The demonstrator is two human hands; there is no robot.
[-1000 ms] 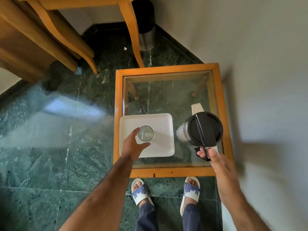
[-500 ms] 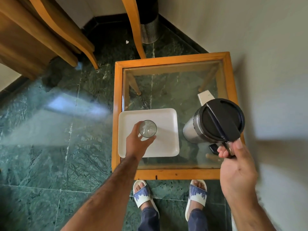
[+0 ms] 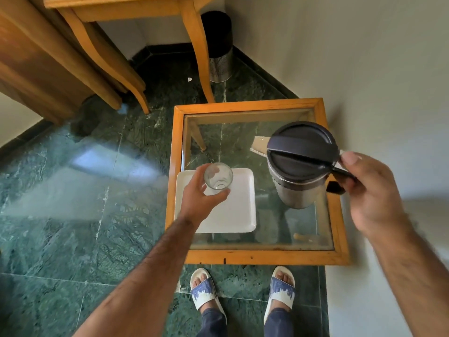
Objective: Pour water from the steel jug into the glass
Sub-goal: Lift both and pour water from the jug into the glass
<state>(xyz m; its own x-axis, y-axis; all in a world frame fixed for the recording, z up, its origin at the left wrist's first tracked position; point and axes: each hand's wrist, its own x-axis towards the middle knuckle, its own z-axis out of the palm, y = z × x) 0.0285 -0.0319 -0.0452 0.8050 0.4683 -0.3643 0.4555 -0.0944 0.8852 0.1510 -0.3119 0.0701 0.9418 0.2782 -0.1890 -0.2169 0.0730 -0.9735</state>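
Note:
A steel jug (image 3: 295, 188) with a black lid and black handle hangs in the air above the right half of the table, upright with its spout pointing left. My right hand (image 3: 364, 188) grips its handle from the right. A clear, empty-looking glass (image 3: 218, 176) is held above the far left corner of a white square tray (image 3: 239, 215). My left hand (image 3: 200, 199) is wrapped around the glass from the near side. Glass and jug are about a hand's width apart.
The tray lies on a low glass-topped table with an orange wooden frame (image 3: 257, 257). A white wall runs close along the right. My sandalled feet (image 3: 243, 290) stand at the near edge. A steel bin (image 3: 220, 57) and wooden furniture legs (image 3: 199, 49) stand beyond, on green marble floor.
My right hand has lifted the jug off the table and raised it. My left hand has picked the glass up off the tray.

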